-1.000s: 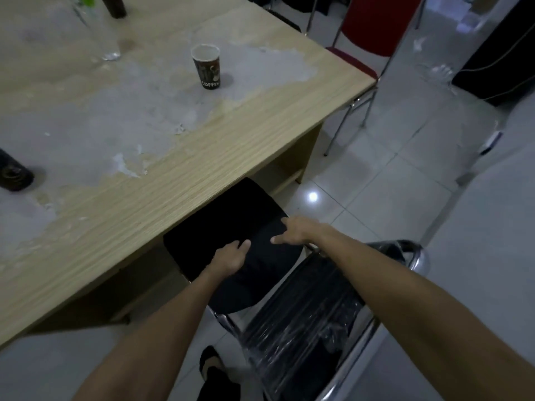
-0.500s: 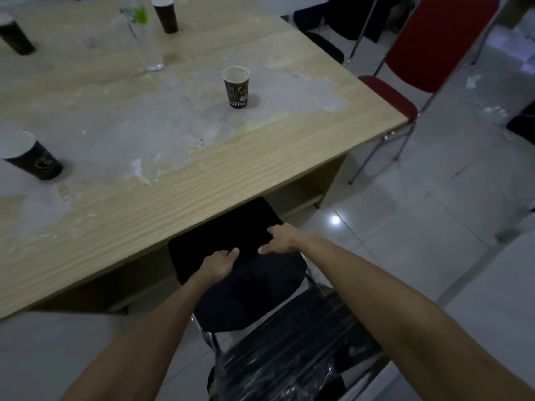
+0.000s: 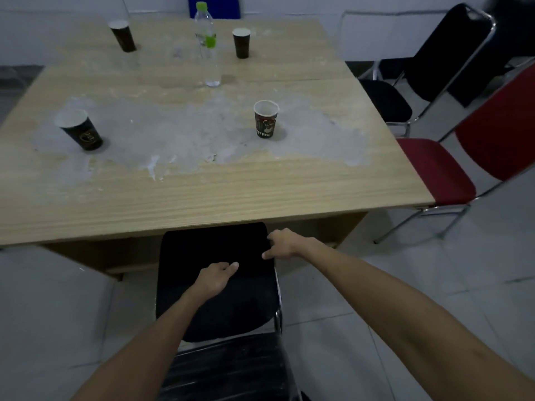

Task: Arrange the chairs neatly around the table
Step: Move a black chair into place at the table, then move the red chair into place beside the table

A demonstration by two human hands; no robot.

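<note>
A black chair [image 3: 202, 250] stands at the near edge of the wooden table [image 3: 202, 198], its seat's front tucked just under the tabletop. Its plastic-wrapped backrest [image 3: 231, 369] is at the bottom of the view. My left hand [image 3: 215, 279] lies on the middle of the seat, its fingers hard to make out against the dark cushion. My right hand [image 3: 285, 244] clasps the seat's right edge. A red chair [image 3: 434, 169] sits at the table's right side, angled outward. Behind it, another black chair [image 3: 385, 99] stands by the far right corner.
Several paper cups stand on the table, one being a coffee cup [image 3: 265, 120], and there is a clear water bottle [image 3: 207, 44] with a green cap. The tabletop has worn pale patches. Pale tiled floor [image 3: 376, 285] surrounds the table.
The black chair's seat has turned square to the table edge and slid a little under it. Both hands stayed on the seat. The view has lifted to show the whole table.
</note>
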